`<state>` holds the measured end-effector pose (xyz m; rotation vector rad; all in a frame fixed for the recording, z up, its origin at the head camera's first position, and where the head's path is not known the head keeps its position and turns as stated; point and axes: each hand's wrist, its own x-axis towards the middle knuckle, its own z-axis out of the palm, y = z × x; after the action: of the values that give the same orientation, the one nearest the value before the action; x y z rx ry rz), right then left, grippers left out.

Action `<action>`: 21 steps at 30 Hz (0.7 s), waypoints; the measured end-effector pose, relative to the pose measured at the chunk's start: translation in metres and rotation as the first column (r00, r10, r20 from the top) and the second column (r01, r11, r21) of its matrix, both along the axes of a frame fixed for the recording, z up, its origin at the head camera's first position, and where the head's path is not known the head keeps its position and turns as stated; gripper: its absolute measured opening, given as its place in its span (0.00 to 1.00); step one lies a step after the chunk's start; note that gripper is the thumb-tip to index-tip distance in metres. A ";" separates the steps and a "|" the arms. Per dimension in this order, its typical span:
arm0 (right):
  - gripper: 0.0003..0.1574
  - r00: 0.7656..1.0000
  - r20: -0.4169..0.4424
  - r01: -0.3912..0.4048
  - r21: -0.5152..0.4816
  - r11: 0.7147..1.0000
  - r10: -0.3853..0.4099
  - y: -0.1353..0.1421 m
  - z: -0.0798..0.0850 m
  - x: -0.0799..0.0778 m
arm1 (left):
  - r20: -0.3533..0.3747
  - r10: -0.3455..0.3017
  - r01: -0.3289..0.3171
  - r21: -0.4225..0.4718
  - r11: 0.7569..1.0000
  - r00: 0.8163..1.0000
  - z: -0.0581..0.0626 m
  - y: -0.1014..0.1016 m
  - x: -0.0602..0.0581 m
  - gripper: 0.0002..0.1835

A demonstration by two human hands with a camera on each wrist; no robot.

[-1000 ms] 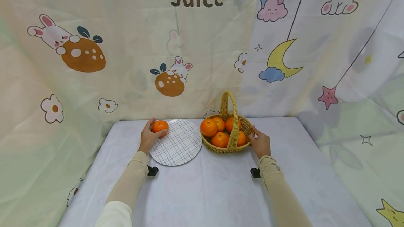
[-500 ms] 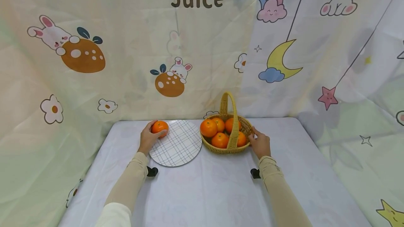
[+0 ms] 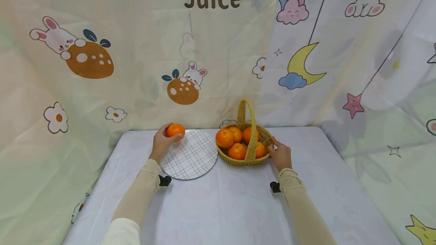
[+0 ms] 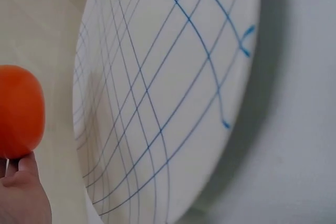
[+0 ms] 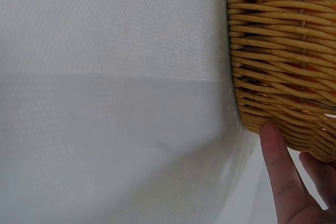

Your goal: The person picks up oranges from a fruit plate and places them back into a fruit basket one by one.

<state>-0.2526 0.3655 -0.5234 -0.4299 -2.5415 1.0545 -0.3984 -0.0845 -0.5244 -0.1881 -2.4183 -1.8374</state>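
My left hand (image 3: 160, 146) holds an orange (image 3: 176, 132) between thumb and fingers over the far left part of a round plate (image 3: 192, 160). The plate is white with thin crossing blue lines. A gap shows between the orange (image 4: 20, 111) and the plate (image 4: 173, 93) in the left wrist view. Right of the plate stands a yellow wicker basket (image 3: 235, 163) with a tall handle and several oranges (image 3: 237, 151) inside. The right hand (image 3: 282, 155) grips the basket at its right end; in the right wrist view a fingertip (image 5: 271, 129) meets the lower weave.
A white cloth covers the table (image 3: 218, 207). Behind it hangs a printed curtain (image 3: 136, 86) close to the table's back edge. A black wrist mount (image 3: 165, 180) shows beside the left wrist, and another black mount (image 3: 275, 187) beside the right.
My left hand has raised the orange and shifted it slightly to the right and away. The right hand, basket and plate stay where they were.
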 end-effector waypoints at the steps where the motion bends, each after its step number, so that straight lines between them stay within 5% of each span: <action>1: 0.31 1.000 0.000 -0.003 0.003 1.000 0.003 -0.001 0.000 0.000 | 0.000 0.001 -0.001 -0.002 1.000 1.000 0.003 0.001 0.000 0.44; 11: 0.30 1.000 -0.017 -0.003 0.018 1.000 0.003 -0.002 -0.001 0.001 | -0.068 -0.117 0.120 0.029 0.992 0.991 0.025 0.018 -0.001 0.40; 21: 0.30 0.999 -0.033 -0.005 0.029 1.000 0.006 0.000 -0.003 -0.001 | -0.133 -0.277 0.288 0.064 0.956 0.951 0.044 0.058 0.006 0.39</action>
<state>-0.2533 0.3651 -0.5265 -0.3944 -2.5270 1.0176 -0.3921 -0.0264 -0.4803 -0.6525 -2.3252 -1.9668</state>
